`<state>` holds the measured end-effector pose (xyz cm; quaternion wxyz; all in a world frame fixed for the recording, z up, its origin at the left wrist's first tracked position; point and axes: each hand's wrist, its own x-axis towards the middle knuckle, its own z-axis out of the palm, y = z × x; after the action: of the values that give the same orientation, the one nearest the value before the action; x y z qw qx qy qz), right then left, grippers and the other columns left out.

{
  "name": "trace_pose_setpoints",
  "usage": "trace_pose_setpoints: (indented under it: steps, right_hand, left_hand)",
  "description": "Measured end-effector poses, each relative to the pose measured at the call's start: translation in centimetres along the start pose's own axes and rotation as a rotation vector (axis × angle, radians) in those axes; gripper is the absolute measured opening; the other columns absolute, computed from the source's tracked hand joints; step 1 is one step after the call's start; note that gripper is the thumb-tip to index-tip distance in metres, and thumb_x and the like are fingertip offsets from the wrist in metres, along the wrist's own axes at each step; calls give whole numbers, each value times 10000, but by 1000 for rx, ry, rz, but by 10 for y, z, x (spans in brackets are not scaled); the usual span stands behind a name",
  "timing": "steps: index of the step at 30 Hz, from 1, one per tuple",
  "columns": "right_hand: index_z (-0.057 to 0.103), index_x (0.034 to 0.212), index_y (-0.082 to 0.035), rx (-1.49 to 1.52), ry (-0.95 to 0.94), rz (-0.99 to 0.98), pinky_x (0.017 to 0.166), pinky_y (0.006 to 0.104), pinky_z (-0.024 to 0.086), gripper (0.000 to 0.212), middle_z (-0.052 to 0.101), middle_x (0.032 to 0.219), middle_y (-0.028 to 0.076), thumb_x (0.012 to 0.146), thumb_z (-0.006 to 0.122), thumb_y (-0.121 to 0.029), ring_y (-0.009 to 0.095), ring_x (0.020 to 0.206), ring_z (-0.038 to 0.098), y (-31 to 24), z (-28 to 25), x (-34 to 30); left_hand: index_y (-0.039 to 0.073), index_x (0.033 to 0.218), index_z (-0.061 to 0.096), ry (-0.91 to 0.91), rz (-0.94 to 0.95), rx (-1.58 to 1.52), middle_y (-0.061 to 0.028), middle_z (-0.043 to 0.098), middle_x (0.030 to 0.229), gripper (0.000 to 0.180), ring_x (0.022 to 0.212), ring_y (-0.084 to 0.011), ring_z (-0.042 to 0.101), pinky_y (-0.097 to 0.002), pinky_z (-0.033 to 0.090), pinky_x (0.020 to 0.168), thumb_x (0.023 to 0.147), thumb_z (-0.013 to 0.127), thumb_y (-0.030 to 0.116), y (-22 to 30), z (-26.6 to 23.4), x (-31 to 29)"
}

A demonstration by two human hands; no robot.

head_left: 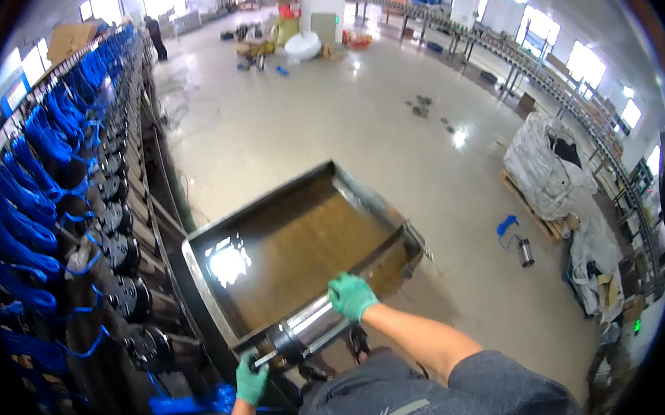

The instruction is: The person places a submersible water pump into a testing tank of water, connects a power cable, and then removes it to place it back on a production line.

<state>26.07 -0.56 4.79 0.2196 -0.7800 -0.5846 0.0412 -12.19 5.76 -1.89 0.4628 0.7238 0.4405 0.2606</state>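
A long submersible pump (312, 321), with a shiny steel barrel and a black section, lies level along the near rim of a metal water tank (209, 293). My right hand (352, 296), in a green glove, is closed round the barrel's right end. At the other end, my left hand (251, 378), also green-gloved, grips around the narrow metal end piece beside the black section. Its fingers are partly hidden. Brownish water (312, 246) stands in the tank, and a bright reflection shows on its left side.
Along my left runs a rack with several upright pumps (130, 297) and coiled blue cables (19, 246). A steel pump (527, 252) lies on the floor at right, near a pallet (532, 204) under a white sheet (545, 166). A roller conveyor (521, 73) curves along the far right.
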Motion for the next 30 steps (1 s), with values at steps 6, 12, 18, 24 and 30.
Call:
trace_pose_setpoints:
  steps: [6,12,18,24,30]
  right_hand:
    - [692,930,-68,41,-28,7,829,491,536,186,658,1079,197,905,609,-233,402,912,657,6,6,2]
    - [703,930,-69,34,-68,11,838,488,538,208,663,1106,193,909,605,-251,397,910,662,2,5,8]
    - [706,931,-83,50,-92,40,842,491,522,223,656,1073,190,914,597,-277,372,914,658,-2,5,5]
    - [698,955,-85,68,-148,65,863,510,503,235,639,1091,194,922,581,-287,369,958,643,0,1,5]
    - [694,967,-87,70,-210,61,872,518,495,237,631,1082,192,926,573,-287,368,969,636,-3,-8,10]
  left_hand:
    - [1,931,701,-476,-182,364,-232,656,756,311,668,-349,661,-421,505,623,854,785,290,33,-34,28]
    - [80,728,684,-226,51,771,-186,652,717,127,715,-393,653,-513,513,657,757,744,188,41,-26,23]
    - [69,784,663,111,98,821,-172,651,774,161,716,-404,635,-482,504,640,654,757,54,38,-8,11]
    - [102,1188,667,-117,-804,-740,-19,647,844,520,718,-156,636,-294,538,594,901,709,533,76,-21,15]
    - [90,1152,522,-64,-179,-169,9,523,971,299,838,-93,515,-233,468,730,909,673,1,50,-9,3]
